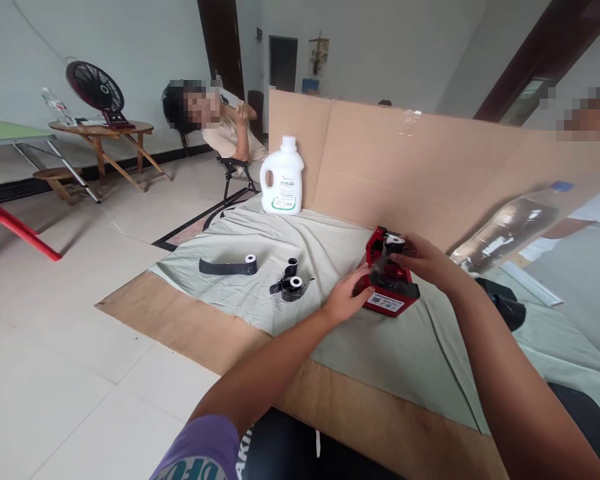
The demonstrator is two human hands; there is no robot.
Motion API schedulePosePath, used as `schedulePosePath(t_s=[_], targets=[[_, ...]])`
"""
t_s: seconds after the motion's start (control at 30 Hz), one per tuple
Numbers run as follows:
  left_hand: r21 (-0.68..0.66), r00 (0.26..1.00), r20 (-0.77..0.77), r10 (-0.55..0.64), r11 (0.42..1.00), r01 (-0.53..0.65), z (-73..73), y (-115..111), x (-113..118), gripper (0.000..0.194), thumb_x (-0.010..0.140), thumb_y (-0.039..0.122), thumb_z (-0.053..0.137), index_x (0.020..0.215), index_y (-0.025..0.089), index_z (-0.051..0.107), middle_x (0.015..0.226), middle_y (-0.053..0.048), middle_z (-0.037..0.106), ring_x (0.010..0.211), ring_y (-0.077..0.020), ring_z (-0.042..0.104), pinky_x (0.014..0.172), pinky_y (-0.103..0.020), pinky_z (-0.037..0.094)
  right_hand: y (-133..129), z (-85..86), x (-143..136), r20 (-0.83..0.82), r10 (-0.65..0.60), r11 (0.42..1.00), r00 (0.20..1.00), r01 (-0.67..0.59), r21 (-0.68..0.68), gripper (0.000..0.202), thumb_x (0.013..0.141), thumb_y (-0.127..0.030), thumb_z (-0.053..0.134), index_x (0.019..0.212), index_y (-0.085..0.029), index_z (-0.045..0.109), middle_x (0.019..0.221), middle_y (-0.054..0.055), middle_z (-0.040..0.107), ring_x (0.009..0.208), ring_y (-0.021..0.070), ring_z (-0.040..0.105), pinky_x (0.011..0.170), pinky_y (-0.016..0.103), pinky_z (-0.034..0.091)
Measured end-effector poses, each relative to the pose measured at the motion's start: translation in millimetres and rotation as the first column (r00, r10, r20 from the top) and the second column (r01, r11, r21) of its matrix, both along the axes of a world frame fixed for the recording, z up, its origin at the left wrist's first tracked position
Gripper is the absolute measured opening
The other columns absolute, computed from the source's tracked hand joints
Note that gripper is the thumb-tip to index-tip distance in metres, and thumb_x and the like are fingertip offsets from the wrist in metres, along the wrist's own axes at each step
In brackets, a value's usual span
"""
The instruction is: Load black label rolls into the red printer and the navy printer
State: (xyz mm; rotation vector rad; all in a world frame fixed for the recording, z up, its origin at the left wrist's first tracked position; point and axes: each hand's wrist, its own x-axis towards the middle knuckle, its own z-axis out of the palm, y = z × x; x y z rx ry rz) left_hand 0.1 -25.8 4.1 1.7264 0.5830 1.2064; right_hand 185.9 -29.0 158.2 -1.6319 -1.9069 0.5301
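Note:
A small red machine [393, 303] with its lid raised and a white label on its front, like a small printer, sits on the cloth. My left hand [347, 293] is at its left side, thumb and finger gripping the edge. Above the opening, my right hand [415, 257] pinches a black roll [394, 245] with a white core. The area between the hands is slightly blurred. Left of the machine lie more black rolls: one [295, 283] in a loose tangle of dark strip with another [293, 263], and one [251, 265] with its strip unrolled leftward.
A white detergent jug [283, 183] stands at the back before a cardboard panel [380, 167]. To the right are a large clear plastic bottle [515, 223] and a black object [503, 303]. Beyond the table sits a person [230, 127]; another person is partly visible at right.

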Motion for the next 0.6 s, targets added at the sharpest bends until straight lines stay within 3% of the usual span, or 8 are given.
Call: schedulePosePath(t_s=[0.07, 0.13, 0.23, 0.33, 0.47, 0.6], targets=[[0.014, 1.0, 0.002, -0.009, 1.0, 0.009, -1.3, 1, 0, 0.044, 0.096, 0.033, 0.059, 0.14, 0.025, 0.056, 0.153, -0.006, 0.051, 0.14, -0.027, 0.051, 0.116, -0.042, 0.044, -3, 3.3, -38, -0.198, 0.038, 0.999, 0.979, -0.034, 0.024, 0.041, 0.081, -0.042, 0.066, 0.116, -0.024, 0.056, 0.094, 0.004, 0.068, 0.073, 0.0198, 0.067, 0.065, 0.032, 0.053], [0.021, 1.0, -0.025, 0.002, 1.0, -0.001, -3.6, 4, 0, 0.044, 0.096, 0.034, 0.059, 0.139, 0.024, 0.056, 0.147, -0.007, 0.058, 0.135, -0.0282, 0.055, 0.115, -0.044, 0.045, 4, 0.0, -86, -0.235, 0.101, 0.995, 0.967, -0.094, 0.04, 0.054, 0.081, -0.037, 0.067, 0.131, -0.028, 0.051, 0.093, 0.002, 0.067, 0.069, 0.0186, 0.066, 0.064, 0.031, 0.052], [0.049, 0.999, -0.055, -0.001, 0.999, 0.003, -8.0, 8, 1, 0.045, 0.094, 0.029, 0.06, 0.138, 0.023, 0.056, 0.145, -0.009, 0.06, 0.137, -0.03, 0.053, 0.118, -0.046, 0.041, 30, -17.0, -157, -0.128, 0.298, 0.95, 0.946, -0.28, 0.139, 0.044, 0.084, -0.026, 0.061, 0.128, -0.025, 0.058, 0.088, 0.001, 0.067, 0.071, 0.0171, 0.064, 0.069, 0.028, 0.049], [0.108, 0.999, -0.002, -0.049, 0.993, 0.049, -10.9, 11, 4, 0.048, 0.094, 0.028, 0.061, 0.14, 0.021, 0.053, 0.158, -0.013, 0.045, 0.149, -0.0279, 0.038, 0.126, -0.044, 0.03, 64, -42.1, -208, 0.073, 0.415, 0.895, 0.907, -0.421, 0.149, 0.031, 0.083, -0.016, 0.057, 0.112, -0.022, 0.065, 0.09, 0.001, 0.068, 0.077, 0.0168, 0.062, 0.071, 0.026, 0.045], [0.071, 0.995, 0.075, -0.072, 0.995, 0.067, -10.3, 11, 5, 0.046, 0.094, 0.035, 0.062, 0.137, 0.021, 0.054, 0.16, -0.015, 0.04, 0.151, -0.0248, 0.035, 0.126, -0.043, 0.03, 107, -74.6, -236, 0.308, 0.409, 0.903, 0.859, -0.429, 0.0, 0.033, 0.077, -0.005, 0.058, 0.104, -0.022, 0.067, 0.095, 0.004, 0.069, 0.078, 0.0179, 0.06, 0.065, 0.025, 0.039], [0.033, 0.995, 0.053, -0.085, 0.996, 0.083, -8.8, 11, 2, 0.047, 0.094, 0.036, 0.063, 0.138, 0.023, 0.056, 0.161, -0.012, 0.039, 0.151, -0.0253, 0.035, 0.127, -0.045, 0.029, 135, -95.4, -239, 0.342, 0.39, 0.921, 0.855, -0.365, -0.137, 0.036, 0.075, -0.002, 0.059, 0.104, -0.023, 0.069, 0.099, 0.004, 0.071, 0.083, 0.0183, 0.062, 0.068, 0.024, 0.041]])
